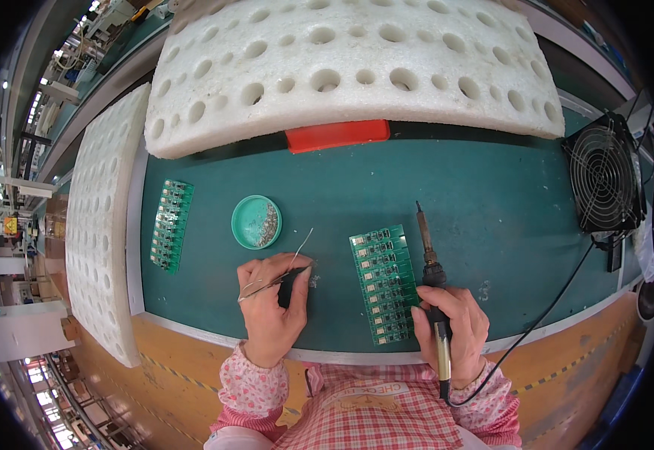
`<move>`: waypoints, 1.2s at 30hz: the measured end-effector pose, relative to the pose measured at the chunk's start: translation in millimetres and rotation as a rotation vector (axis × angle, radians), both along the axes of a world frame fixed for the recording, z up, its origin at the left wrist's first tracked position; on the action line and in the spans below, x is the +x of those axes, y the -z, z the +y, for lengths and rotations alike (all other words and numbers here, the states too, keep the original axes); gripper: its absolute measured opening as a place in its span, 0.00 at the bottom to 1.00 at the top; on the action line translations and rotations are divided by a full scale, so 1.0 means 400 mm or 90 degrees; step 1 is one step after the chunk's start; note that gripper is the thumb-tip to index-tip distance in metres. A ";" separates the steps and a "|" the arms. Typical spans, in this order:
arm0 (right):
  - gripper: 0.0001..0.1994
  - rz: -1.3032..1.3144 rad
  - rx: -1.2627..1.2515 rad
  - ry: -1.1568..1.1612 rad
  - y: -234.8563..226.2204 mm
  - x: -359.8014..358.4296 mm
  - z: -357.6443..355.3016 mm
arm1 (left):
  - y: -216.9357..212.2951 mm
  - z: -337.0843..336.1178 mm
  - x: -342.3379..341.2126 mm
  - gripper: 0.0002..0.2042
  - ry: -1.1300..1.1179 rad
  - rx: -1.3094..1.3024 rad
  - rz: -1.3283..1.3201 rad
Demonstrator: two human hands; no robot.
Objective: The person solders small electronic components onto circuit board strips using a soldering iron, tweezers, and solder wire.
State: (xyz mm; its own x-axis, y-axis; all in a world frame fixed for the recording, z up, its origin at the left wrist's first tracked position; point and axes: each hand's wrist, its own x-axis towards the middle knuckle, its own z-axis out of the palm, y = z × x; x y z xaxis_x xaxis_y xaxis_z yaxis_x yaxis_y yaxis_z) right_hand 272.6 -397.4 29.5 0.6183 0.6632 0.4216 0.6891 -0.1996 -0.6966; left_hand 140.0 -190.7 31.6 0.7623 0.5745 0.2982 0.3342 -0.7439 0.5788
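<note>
The left hand (270, 304) is resting on the green mat (492, 195) near the front edge of the bench, its fingers curled in and pinching a pair of tweezers (267, 283) that are lying across the knuckles with the tips pointing left. A thin strand of solder wire (302, 244) is rising from the same pinch, slanting up and to the right. Just beyond that hand, a small round green dish (255, 222) holding grey scraps is sitting on the mat.

The right hand (450, 330) is wrapping its fingers closed around the handle of a soldering iron (428, 259), whose shaft is pointing away from the person with its tip hanging over bare mat. Its black cable (544, 319) is looping off to the right. Immediately left of the iron, touching the right hand's fingers, a green circuit board panel (383, 283) is lying on the mat between the two hands, running near to far at a slight tilt.

A second green panel (171, 225) is lying well to the left. White foam trays (357, 67) with round holes are standing at the far side and along the left, a red block (338, 135) is peeking out under the far one, and a small black fan (604, 176) is sitting at the far right
</note>
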 end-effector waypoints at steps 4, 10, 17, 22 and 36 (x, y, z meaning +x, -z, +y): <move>0.21 -0.003 -0.004 0.000 0.000 0.001 0.005 | 0.008 0.002 0.003 0.09 0.004 0.017 -0.011; 0.21 0.000 -0.002 0.002 0.001 -0.002 -0.006 | 0.007 -0.006 0.002 0.11 0.015 0.050 -0.018; 0.19 0.008 0.027 0.009 -0.007 0.005 -0.013 | -0.012 -0.047 0.027 0.09 0.054 -0.036 -0.049; 0.16 0.031 0.076 -0.003 -0.013 0.004 -0.038 | -0.009 -0.086 0.048 0.09 0.101 -0.103 -0.070; 0.16 0.038 0.100 -0.033 -0.007 0.009 -0.034 | 0.011 -0.085 0.068 0.09 0.118 -0.075 -0.063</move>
State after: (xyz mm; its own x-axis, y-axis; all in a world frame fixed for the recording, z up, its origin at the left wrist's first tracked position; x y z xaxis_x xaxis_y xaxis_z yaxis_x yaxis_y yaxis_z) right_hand 276.1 -411.0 32.4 0.6121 0.6240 0.4858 0.6520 -0.0506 -0.7565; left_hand 167.2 -224.7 27.4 0.8279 0.4632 0.3164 0.1358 -0.7128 0.6881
